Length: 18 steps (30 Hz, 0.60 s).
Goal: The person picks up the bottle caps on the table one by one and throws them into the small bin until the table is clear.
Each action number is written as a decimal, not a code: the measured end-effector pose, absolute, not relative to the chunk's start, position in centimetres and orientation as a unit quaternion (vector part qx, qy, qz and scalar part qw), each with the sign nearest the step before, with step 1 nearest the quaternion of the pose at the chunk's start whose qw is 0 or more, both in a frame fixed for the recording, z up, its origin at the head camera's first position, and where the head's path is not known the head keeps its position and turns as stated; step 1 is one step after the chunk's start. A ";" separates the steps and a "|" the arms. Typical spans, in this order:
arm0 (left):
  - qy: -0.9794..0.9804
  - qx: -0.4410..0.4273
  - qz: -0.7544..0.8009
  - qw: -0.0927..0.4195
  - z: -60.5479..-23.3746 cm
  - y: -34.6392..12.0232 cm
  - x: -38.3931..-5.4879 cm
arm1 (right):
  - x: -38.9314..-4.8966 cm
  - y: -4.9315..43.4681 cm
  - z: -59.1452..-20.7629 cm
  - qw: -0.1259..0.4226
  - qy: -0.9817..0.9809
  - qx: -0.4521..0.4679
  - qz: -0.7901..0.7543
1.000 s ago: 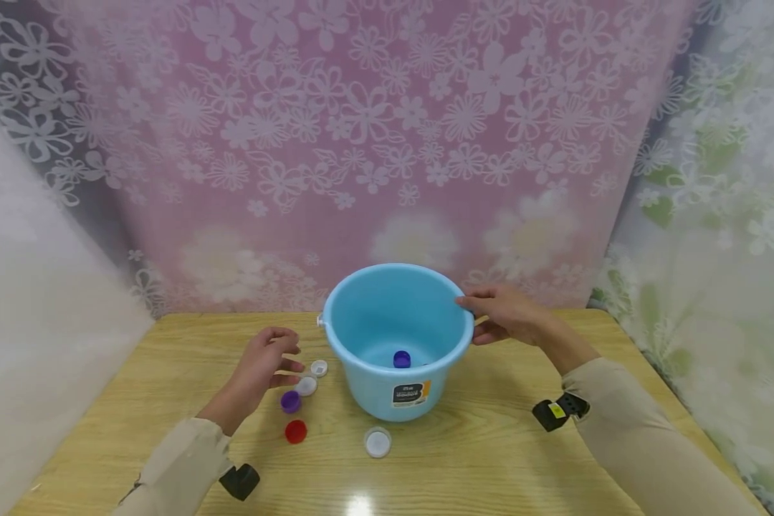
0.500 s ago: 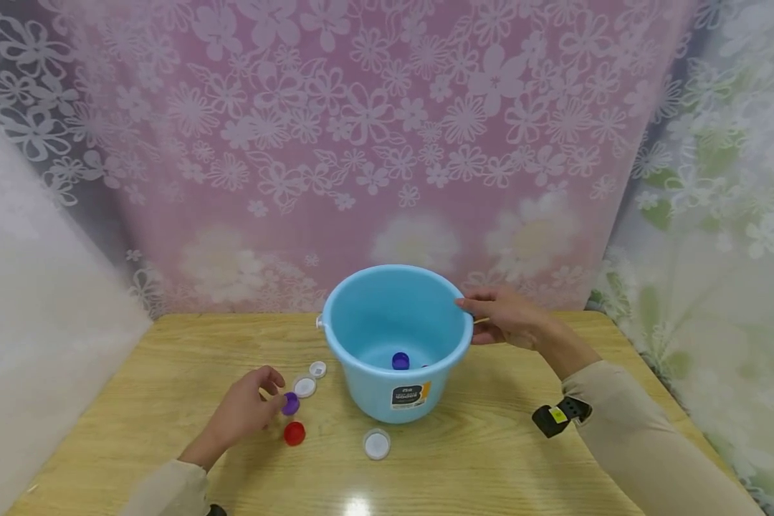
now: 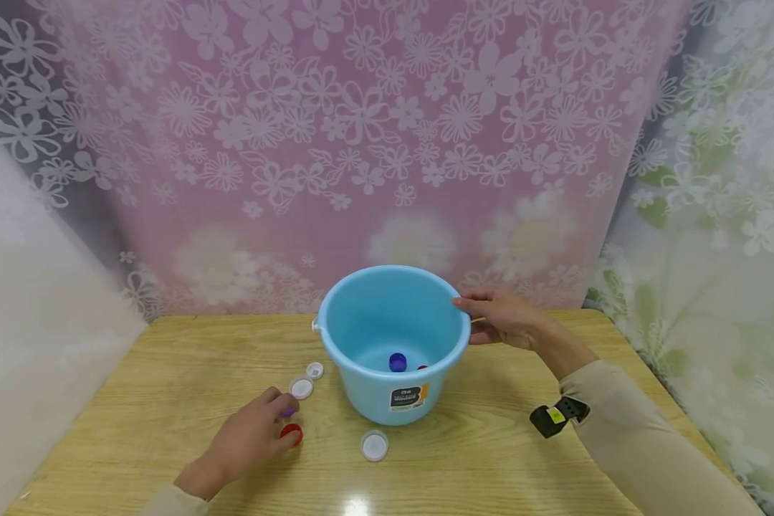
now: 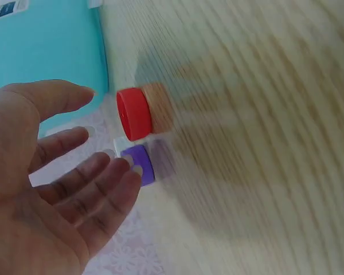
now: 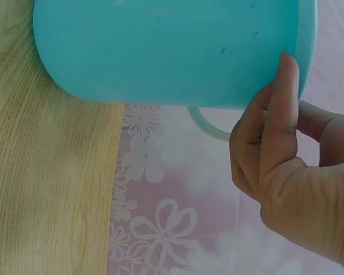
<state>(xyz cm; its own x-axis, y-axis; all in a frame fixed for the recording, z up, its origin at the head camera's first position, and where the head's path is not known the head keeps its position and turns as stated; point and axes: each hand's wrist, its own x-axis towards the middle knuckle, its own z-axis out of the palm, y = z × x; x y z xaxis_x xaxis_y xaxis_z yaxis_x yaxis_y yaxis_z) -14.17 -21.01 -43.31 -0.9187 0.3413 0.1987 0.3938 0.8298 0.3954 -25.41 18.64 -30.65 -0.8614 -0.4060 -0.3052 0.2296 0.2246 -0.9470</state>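
Note:
My left hand [image 3: 248, 441] is low over the table, thumb and fingers spread around a red bottle cap [image 3: 292, 434]. In the left wrist view, a gap shows between the fingers and the red cap [image 4: 136, 113]; the fingertips overlap a purple cap [image 4: 141, 165] just beyond it. My right hand [image 3: 503, 319] grips the right rim of a light blue bucket [image 3: 364, 393], one digit inside and the rest outside, as the right wrist view also shows. Inside the bucket lie a purple cap [image 3: 397, 362] and a sliver of something red [image 3: 422, 368], mostly hidden by the near rim.
Two white caps [image 3: 301, 388] [image 3: 314, 370] lie left of the bucket. Another white cap [image 3: 375, 446] is in front of it. The wooden table [image 3: 490, 444] ends at a pink floral curtain [image 3: 393, 143] behind.
My left hand has come down from beside the white caps, past the purple cap, to the red cap. The right hand keeps its hold on the bucket rim.

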 end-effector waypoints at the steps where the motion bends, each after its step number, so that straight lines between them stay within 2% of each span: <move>1: -0.957 -0.187 -0.216 0.058 -43.3 -20.9 -14.1 | -25.4 18.7 -30.7 0.256 0.739 -0.060 -0.620; 18: -0.977 -0.114 -0.179 0.001 -43.2 -19.7 -13.3 | -25.7 18.8 -31.0 0.256 0.740 -0.064 -0.619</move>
